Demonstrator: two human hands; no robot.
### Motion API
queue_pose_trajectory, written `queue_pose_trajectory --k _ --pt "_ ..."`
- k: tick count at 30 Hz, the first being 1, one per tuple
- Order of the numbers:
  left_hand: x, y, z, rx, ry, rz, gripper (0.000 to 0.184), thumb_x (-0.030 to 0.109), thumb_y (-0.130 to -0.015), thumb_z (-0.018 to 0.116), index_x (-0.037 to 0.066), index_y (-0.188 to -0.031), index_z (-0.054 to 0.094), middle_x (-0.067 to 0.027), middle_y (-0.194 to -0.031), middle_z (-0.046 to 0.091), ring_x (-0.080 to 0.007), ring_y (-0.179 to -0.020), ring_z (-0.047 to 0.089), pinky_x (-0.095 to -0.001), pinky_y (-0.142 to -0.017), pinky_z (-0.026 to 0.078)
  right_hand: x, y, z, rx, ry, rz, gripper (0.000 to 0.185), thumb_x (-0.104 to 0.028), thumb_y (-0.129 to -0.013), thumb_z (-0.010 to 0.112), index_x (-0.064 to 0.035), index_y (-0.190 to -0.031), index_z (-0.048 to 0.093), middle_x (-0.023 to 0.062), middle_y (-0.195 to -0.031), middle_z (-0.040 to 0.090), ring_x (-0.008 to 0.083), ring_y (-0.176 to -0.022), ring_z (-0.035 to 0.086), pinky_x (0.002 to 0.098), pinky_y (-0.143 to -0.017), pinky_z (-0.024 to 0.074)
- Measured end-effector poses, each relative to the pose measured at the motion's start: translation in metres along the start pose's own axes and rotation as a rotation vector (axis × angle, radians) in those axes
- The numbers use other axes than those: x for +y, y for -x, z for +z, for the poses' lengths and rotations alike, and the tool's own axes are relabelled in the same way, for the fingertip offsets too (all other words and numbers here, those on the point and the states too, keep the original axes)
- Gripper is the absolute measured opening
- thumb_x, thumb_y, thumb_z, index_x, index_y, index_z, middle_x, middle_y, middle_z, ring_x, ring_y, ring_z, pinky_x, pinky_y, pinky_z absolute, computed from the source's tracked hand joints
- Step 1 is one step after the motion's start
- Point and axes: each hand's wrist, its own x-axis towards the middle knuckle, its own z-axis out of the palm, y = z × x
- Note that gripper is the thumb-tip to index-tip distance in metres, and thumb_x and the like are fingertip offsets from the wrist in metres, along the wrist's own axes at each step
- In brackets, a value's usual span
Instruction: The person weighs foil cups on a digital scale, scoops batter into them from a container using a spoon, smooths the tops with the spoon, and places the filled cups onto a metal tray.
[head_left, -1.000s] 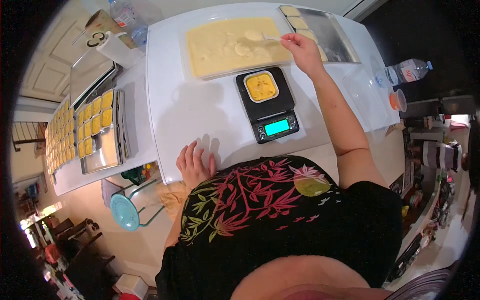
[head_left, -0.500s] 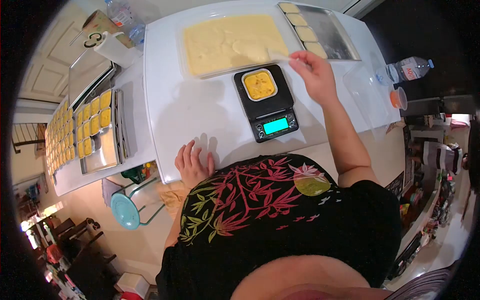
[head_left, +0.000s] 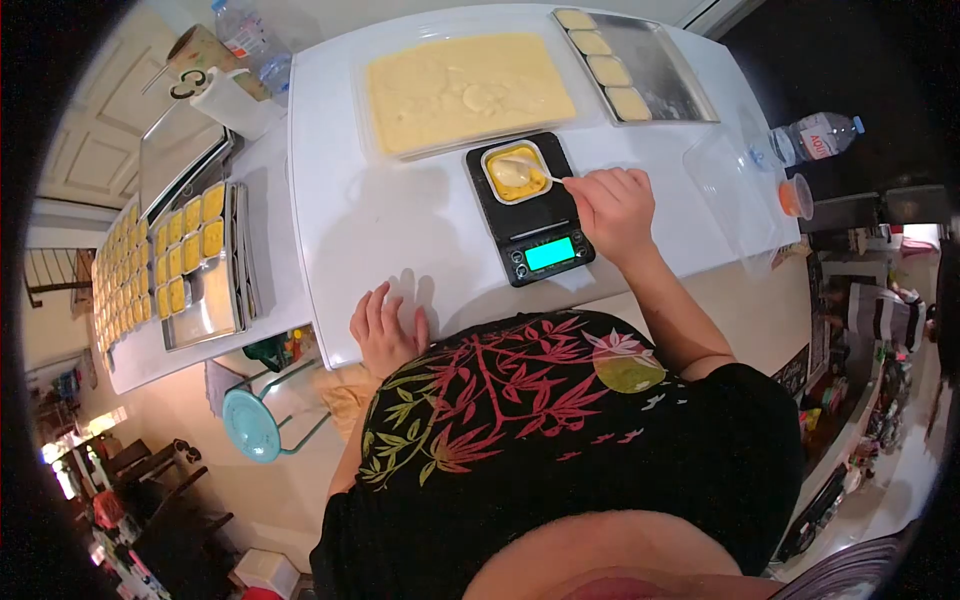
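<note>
My right hand [head_left: 612,212] is closed round the handle of a spoon [head_left: 556,180]. The spoon's tip is over a small square foil cup [head_left: 492,190] with yellow filling, and a dollop of pale cream [head_left: 512,172] lies in the cup. Under the cup is a black kitchen scale [head_left: 510,222] with a lit green display whose digits I cannot read. Behind it stands a clear tub of pale cream [head_left: 470,88]. My left hand [head_left: 386,328] rests at the table's near edge, fingers apart, holding nothing.
At the back right is a metal tray [head_left: 668,82] with several cream-topped cups [head_left: 610,70]. A clear lid [head_left: 722,190], a plastic bottle [head_left: 818,138] and an orange-filled cup [head_left: 795,196] sit right. Trays of yellow-filled cups [head_left: 190,232] fill the left table, above a turquoise stool [head_left: 250,425].
My right hand has moved from the cream tub's edge down to the cup on the scale. Pale cream now covers part of the yellow filling. My left hand stays put.
</note>
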Motion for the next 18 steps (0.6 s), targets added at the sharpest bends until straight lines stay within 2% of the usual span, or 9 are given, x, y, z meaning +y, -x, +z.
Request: queue_pose_trajectory --k 11,14,17,18 --pt "-0.003 0.002 0.002 0.010 0.008 0.010 0.037 0.016 -0.076 0.072 0.006 -0.107 0.054 -0.0126 -0.124 0.055 -0.0361 -0.116 0.049 -0.0456 -0.098 0.038 0.009 0.007 -0.003 -0.016 -0.020 -0.037 0.016 -0.006 -0.072 0.071 -0.0146 -0.085 0.069 -0.0017 -0.071 0.059 0.0170 -0.067 0.055 0.0348 -0.068 0.0320" --pt "-0.001 0.001 -0.001 -0.001 0.010 -0.003 0.037 0.017 -0.076 0.072 0.006 -0.107 0.054 -0.0128 -0.125 0.055 -0.0368 -0.116 0.049 -0.0460 -0.098 0.038 0.012 0.009 -0.001 -0.049 -0.106 0.135 0.009 -0.012 -0.081 0.067 -0.0143 -0.089 0.069 -0.0007 -0.074 0.061 0.0199 -0.069 0.057 0.0351 -0.071 0.0390" --pt "0.000 0.000 -0.002 0.000 0.024 0.000 0.038 0.016 -0.077 0.072 0.006 -0.108 0.054 -0.0131 -0.124 0.055 -0.0373 -0.116 0.049 -0.0462 -0.097 0.038 0.012 0.004 -0.003 -0.279 -0.404 0.652 0.008 -0.012 -0.086 0.064 -0.0104 -0.092 0.069 0.0013 -0.075 0.064 0.0170 -0.065 0.058 0.0297 -0.067 0.0429" --pt "0.000 0.000 -0.002 0.001 0.024 0.003 0.038 0.016 -0.077 0.072 0.006 -0.108 0.053 -0.0133 -0.124 0.055 -0.0374 -0.116 0.049 -0.0462 -0.097 0.038 0.017 0.007 0.001 -0.297 -0.516 0.721 0.008 -0.013 -0.087 0.064 -0.0078 -0.092 0.068 0.0001 -0.076 0.063 0.0133 -0.068 0.058 0.0268 -0.068 0.0429"
